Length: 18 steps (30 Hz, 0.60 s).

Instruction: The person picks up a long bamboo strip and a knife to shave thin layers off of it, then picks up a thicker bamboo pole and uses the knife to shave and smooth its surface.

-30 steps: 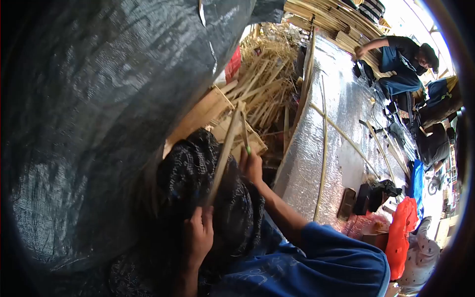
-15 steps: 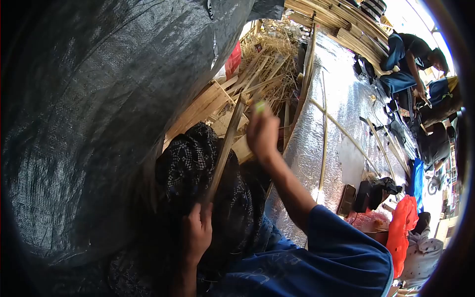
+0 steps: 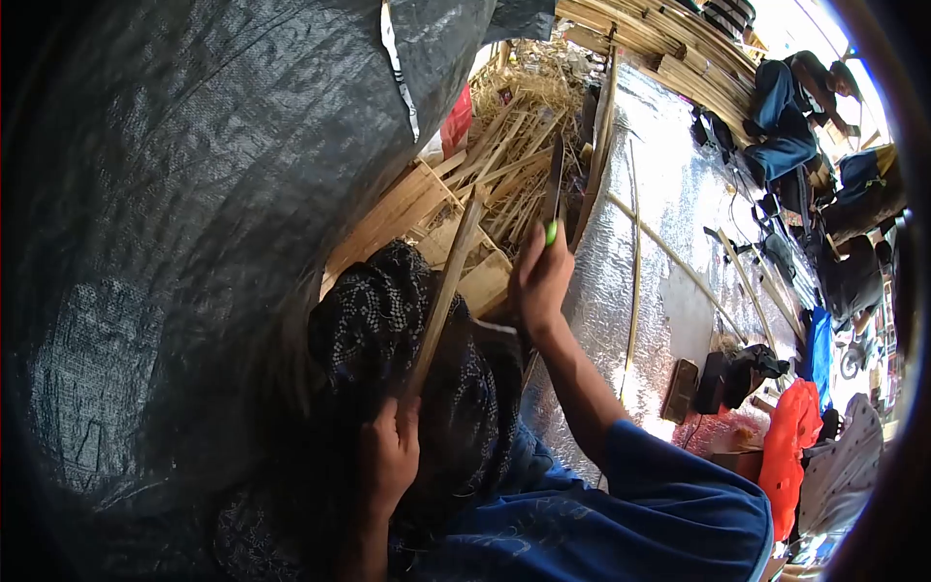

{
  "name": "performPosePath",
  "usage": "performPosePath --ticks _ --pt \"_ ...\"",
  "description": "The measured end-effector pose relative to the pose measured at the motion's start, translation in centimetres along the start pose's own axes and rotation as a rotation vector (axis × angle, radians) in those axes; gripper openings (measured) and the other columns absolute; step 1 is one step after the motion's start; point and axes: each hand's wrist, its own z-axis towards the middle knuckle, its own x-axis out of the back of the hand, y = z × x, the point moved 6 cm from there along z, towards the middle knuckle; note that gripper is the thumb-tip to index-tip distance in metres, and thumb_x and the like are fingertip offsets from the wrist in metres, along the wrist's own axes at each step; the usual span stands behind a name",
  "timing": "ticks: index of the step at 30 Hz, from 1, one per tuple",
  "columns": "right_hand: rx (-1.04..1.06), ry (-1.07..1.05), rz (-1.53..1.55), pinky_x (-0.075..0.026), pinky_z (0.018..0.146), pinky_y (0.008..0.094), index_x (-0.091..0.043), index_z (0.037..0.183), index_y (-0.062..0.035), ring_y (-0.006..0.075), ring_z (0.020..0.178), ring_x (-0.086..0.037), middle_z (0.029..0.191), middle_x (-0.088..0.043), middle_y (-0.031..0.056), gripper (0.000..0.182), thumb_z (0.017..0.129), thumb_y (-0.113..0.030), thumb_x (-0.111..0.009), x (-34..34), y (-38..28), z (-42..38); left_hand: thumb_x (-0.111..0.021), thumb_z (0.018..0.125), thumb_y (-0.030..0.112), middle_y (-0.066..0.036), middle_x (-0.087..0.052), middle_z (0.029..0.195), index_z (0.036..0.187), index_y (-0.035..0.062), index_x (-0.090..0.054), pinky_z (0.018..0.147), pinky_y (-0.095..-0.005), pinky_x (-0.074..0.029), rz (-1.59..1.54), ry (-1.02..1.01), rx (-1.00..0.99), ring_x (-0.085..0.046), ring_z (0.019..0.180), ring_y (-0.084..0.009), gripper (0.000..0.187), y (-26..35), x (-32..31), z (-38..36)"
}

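My left hand grips the lower end of a long bamboo strip that lies across my knee, which is covered by dark patterned cloth. My right hand holds a knife with a green handle. Its dark blade points up and away, clear of the strip. The strip's far end reaches toward a heap of bamboo offcuts.
A dark tarp fills the left. A silver foil mat with thin bamboo slats lies at right, with a phone, dark bag and red bag near it. Stacked bamboo and another person are far right.
My right hand rose from the strip's upper part, swung away to the right, and now holds the knife blade upward. The left hand kept its grip. The far person shifted.
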Motion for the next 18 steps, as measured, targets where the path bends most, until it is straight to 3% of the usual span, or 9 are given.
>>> performPosePath --ticks 3,4,6,8,10,13,15,16,18 --pt "0.052 -0.105 0.087 -0.040 0.046 0.0470 -0.042 0.085 0.0002 0.0439 0.053 -0.054 0.059 -0.054 0.0242 0.015 0.092 -0.013 -0.046 -3.0 -1.1 1.2 -0.047 0.096 0.029 -0.012 -0.043 0.049 0.070 0.0001 -0.047 0.041 -0.0337 -0.031 -0.013 0.064 -0.026 -0.042 0.040 -0.0189 0.039 -0.3 -0.1 -0.2" --pt "-0.030 -0.285 -0.065 -0.041 0.043 0.0413 -0.044 0.083 -0.0002 0.0308 0.047 -0.055 0.056 -0.053 0.0177 0.015 0.094 -0.011 -0.042 -5.7 1.2 0.0 -0.047 0.096 0.029 -0.012 -0.043 0.049 0.070 0.0001 -0.047 0.041 -0.0337 -0.030 -0.008 0.065 -0.033 -0.041 0.040 -0.0186 0.039 -0.1 0.0 -0.2" --pt "-0.055 -0.326 -0.086 -0.040 0.051 0.0526 -0.043 0.091 -0.0008 0.0480 0.066 -0.055 0.067 -0.054 0.0291 0.011 0.090 -0.011 -0.046 -7.3 7.7 -5.9 -0.047 0.096 0.029 -0.012 -0.043 0.049 0.071 0.0000 -0.048 0.041 -0.0336 -0.030 0.000 0.074 -0.042 -0.040 0.040 -0.0182 0.038 0.1 0.2 -0.3" --pt "-0.344 -0.521 -0.215 -0.043 0.065 0.0499 -0.048 0.110 -0.0080 0.0451 0.074 -0.058 0.076 -0.059 0.0275 0.027 0.088 -0.022 -0.050 -7.9 18.7 -15.1 -0.048 0.095 0.027 -0.013 -0.042 0.049 0.072 0.0000 -0.048 0.041 -0.0340 -0.030 -0.005 0.029 -0.002 -0.040 0.040 -0.0189 0.036 -0.2 0.1 0.0" --pt "-0.251 -0.559 -0.043 -0.044 0.067 0.0455 -0.047 0.114 -0.0071 0.0413 0.073 -0.059 0.076 -0.060 0.0256 0.034 0.084 -0.022 -0.054 -7.3 26.3 -22.6 -0.051 0.094 0.025 -0.014 -0.044 0.049 0.069 0.0007 -0.047 0.041 -0.0345 -0.031 0.033 0.083 -0.062 -0.045 0.039 -0.0216 0.035 0.6 0.4 -0.1" --pt "-0.384 -0.491 -0.089 -0.044 0.056 0.0441 -0.041 0.100 -0.0061 0.0408 0.066 -0.059 0.072 -0.058 0.0257 0.014 0.094 -0.018 -0.036 -3.1 16.3 -17.0 -0.051 0.094 0.027 -0.013 -0.044 0.049 0.068 0.0009 -0.046 0.041 -0.0335 -0.031 0.026 0.033 -0.018 -0.045 0.039 -0.0202 0.038 -0.1 -0.1 -0.6" --pt "-0.267 -0.231 -0.136 -0.039 0.044 0.0444 -0.040 0.091 -0.0036 0.0396 0.051 -0.055 0.057 -0.052 0.0224 0.008 0.092 -0.011 -0.044 -2.9 12.6 -11.4 -0.049 0.095 0.030 -0.011 -0.042 0.048 0.069 0.0009 -0.046 0.040 -0.0331 -0.030 -0.032 0.026 -0.040 -0.041 0.039 -0.0166 0.040 -0.7 -0.3 0.0" --pt "-0.022 0.034 -0.111 -0.035 0.040 0.0432 -0.041 0.087 -0.0025 0.0397 0.046 -0.052 0.053 -0.049 0.0209 0.010 0.091 -0.009 -0.048 -2.3 9.5 -8.3 -0.049 0.095 0.030 -0.011 -0.042 0.048 0.069 0.0009 -0.046 0.040 -0.0331 -0.030 -0.028 0.021 -0.049 -0.041 0.039 -0.0166 0.040 -0.6 -0.2 0.1" --pt "-0.069 0.042 0.044 -0.035 0.041 0.0422 -0.043 0.083 -0.0005 0.0390 0.048 -0.053 0.055 -0.049 0.0216 0.014 0.092 -0.009 -0.049 -0.9 3.6 -3.0 -0.048 0.095 0.032 -0.009 -0.041 0.048 0.069 0.0010 -0.045 0.040 -0.0329 -0.030 -0.015 -0.013 0.001 -0.040 0.040 -0.0147 0.040 -0.7 -0.2 0.1"
